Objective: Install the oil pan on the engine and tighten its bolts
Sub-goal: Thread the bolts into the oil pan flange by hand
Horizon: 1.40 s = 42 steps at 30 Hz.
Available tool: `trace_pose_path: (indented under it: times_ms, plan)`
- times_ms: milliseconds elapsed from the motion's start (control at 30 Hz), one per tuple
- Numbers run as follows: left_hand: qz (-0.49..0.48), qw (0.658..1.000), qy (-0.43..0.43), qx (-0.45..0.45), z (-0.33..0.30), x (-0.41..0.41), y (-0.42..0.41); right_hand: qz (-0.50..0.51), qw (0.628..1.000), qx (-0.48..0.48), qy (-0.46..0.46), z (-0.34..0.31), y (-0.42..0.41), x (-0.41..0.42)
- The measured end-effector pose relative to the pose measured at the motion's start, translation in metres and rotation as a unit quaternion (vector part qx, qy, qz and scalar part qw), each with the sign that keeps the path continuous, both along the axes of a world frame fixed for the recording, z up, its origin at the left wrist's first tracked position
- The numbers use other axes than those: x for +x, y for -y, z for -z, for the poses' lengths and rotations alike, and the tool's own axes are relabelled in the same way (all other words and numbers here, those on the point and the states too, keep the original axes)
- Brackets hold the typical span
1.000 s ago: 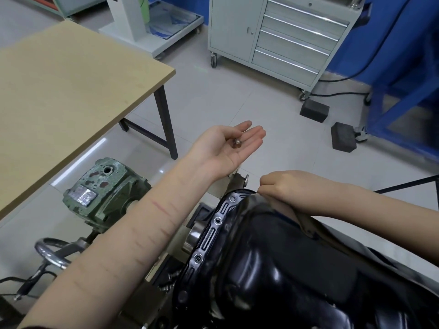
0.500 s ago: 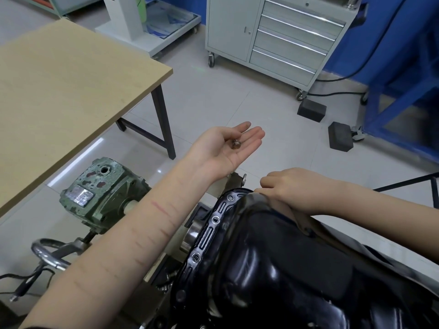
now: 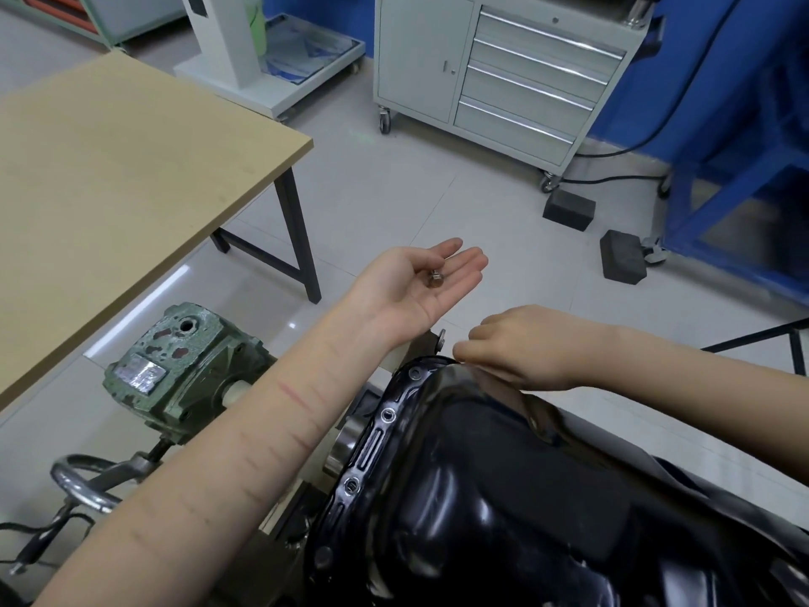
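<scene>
The glossy black oil pan [image 3: 503, 497] sits on the engine at the lower right. Its bolt flange [image 3: 381, 431] runs along the left edge, with bolts seated in several holes. My left hand [image 3: 407, 291] hovers palm up beyond the pan, and one loose silver bolt [image 3: 435, 279] lies on its straight fingers. My right hand [image 3: 525, 348] rests on the pan's far rim, knuckles up. Its curled fingertips pinch a bolt at the flange corner, which they mostly hide.
A green gearbox [image 3: 175, 370] with a chrome handwheel [image 3: 83, 484] stands left of the engine. A wooden table [image 3: 109, 168] fills the left. A grey drawer cabinet [image 3: 503, 67], two black blocks [image 3: 569, 210] and a blue frame [image 3: 744, 168] stand on the tiled floor behind.
Both hands stay almost where they were. The right hand's fingertips have shifted slightly at the pan's far rim. The left palm still carries the bolt.
</scene>
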<state>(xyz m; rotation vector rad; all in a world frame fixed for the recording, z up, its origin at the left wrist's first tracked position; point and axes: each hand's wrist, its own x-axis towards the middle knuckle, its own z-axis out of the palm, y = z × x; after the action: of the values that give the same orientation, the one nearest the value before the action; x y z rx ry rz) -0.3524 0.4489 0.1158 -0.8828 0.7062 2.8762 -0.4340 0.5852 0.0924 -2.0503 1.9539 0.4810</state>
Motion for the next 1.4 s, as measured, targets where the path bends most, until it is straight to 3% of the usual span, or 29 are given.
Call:
trace_pose_path:
  times_ms: [100,200,267,467,600,667,733,833,900,1067,1167,1267,1400]
  plan:
    - [0.007,1.000,-0.002,-0.007,-0.003,-0.003,-0.003,0.113,0.971,-0.179,0.108,-0.023,-0.004,-0.009]
    - [0.019,0.999,-0.001,-0.043,-0.005,-0.010,-0.009,0.205,0.899,-0.344,0.176,-0.042,-0.009,-0.015]
    - [0.034,0.998,-0.016,-0.053,-0.008,-0.015,-0.016,0.242,0.878,-0.368,0.189,-0.048,-0.009,-0.013]
    - [0.086,0.993,-0.052,-0.061,-0.015,-0.029,-0.041,0.278,0.868,-0.368,0.186,-0.046,-0.010,-0.011]
    - [0.137,0.985,-0.025,-0.100,-0.014,-0.032,-0.046,0.315,0.859,-0.337,0.223,-0.052,-0.026,-0.010]
    - [0.175,0.973,0.007,-0.152,-0.014,-0.034,-0.045,0.344,0.838,-0.352,0.237,-0.061,-0.045,-0.012]
    - [0.234,0.939,0.022,-0.253,-0.012,-0.035,-0.040,0.374,0.804,-0.395,0.239,-0.076,-0.078,-0.016]
    - [0.355,0.835,0.034,-0.419,-0.007,-0.031,-0.031,0.428,0.738,-0.463,0.241,-0.095,-0.143,-0.013]
    - [0.401,0.781,0.052,-0.476,-0.004,-0.031,-0.030,0.482,0.677,-0.498,0.248,-0.093,-0.187,-0.008]
    - [0.445,0.743,0.007,-0.499,-0.011,-0.049,-0.053,0.651,0.453,-0.530,0.300,-0.038,-0.267,0.015]
    - [0.500,0.699,-0.035,-0.510,-0.021,-0.059,-0.073,0.709,0.334,-0.538,0.311,0.001,-0.284,0.043]
    - [0.551,0.638,-0.039,-0.536,-0.030,-0.066,-0.088,0.735,0.267,-0.549,0.295,0.037,-0.283,0.072]
    - [0.582,0.568,0.029,-0.581,-0.022,-0.072,-0.082,0.736,0.246,-0.582,0.243,0.056,-0.273,0.084]
